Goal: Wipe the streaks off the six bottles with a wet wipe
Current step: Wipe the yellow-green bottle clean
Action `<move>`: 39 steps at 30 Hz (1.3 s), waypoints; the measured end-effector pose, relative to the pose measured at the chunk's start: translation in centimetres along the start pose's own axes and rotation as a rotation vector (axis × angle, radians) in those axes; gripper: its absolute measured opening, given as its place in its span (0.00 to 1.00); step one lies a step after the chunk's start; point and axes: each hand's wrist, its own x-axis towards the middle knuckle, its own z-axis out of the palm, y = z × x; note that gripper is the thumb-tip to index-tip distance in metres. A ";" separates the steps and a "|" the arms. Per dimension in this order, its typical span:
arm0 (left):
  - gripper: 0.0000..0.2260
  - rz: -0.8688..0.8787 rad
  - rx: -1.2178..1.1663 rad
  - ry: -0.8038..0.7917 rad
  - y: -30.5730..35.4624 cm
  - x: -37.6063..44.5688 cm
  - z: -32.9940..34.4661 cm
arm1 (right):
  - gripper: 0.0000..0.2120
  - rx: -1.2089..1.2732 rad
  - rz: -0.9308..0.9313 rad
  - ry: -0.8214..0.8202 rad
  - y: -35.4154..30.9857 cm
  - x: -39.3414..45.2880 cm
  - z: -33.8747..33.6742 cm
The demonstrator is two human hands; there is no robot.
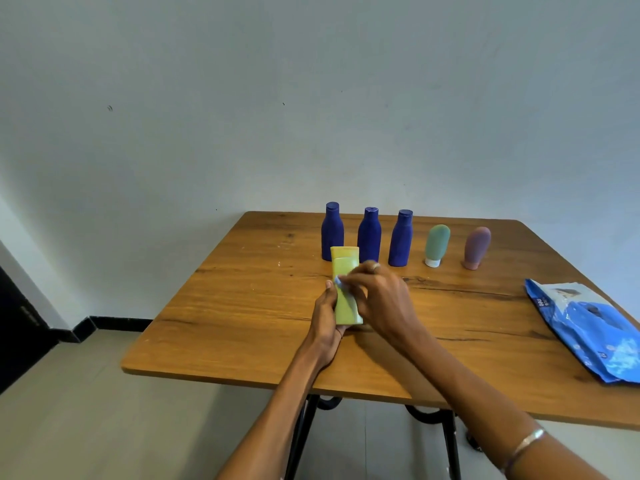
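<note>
My left hand (327,315) grips a yellow-green bottle (345,271) from its left side, holding it above the wooden table (242,323). My right hand (377,292) pinches a small white wet wipe (338,280) against the bottle's front. Behind them three dark blue bottles (331,232) (369,235) (401,239) stand in a row. To their right a green tube bottle (437,244) stands on its white cap, and a pink-purple tube bottle (477,247) stands beside it.
A blue wet-wipe pack (585,327) lies at the table's right edge. A pale wall rises behind the table. Grey floor and a dark doorway (17,327) lie to the left. Black table legs (304,438) show below the near edge.
</note>
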 end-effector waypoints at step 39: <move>0.19 0.021 -0.053 0.015 0.0 0.2 -0.5 | 0.11 0.197 0.096 -0.083 -0.3 -6.1 1.0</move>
